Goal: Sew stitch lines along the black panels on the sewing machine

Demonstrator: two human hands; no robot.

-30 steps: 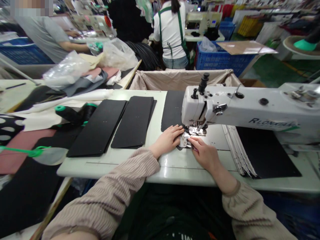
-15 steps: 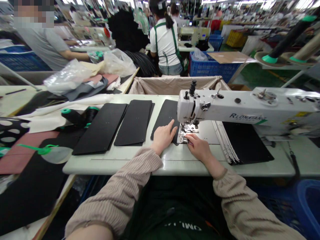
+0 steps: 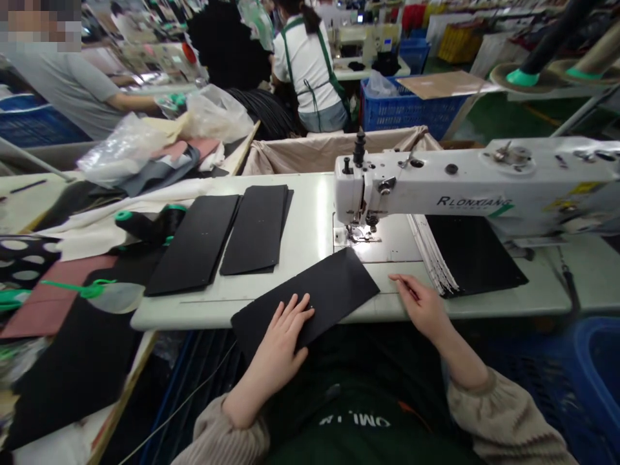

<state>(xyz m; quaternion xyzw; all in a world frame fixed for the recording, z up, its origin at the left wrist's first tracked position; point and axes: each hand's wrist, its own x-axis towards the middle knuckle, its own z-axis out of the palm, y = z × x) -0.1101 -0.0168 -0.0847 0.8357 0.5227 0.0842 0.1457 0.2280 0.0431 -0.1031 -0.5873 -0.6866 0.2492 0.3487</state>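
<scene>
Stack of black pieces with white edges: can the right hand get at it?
Likely yes: the right hand is close by the near left corner of the stack, with nothing visible between; the sewing machine hides only its far end.

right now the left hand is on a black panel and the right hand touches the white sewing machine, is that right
Not quite: the right hand does not touch the white sewing machine; the head view shows it in front, near the right corner of the black panel. The left hand is indeed on that panel.
</scene>
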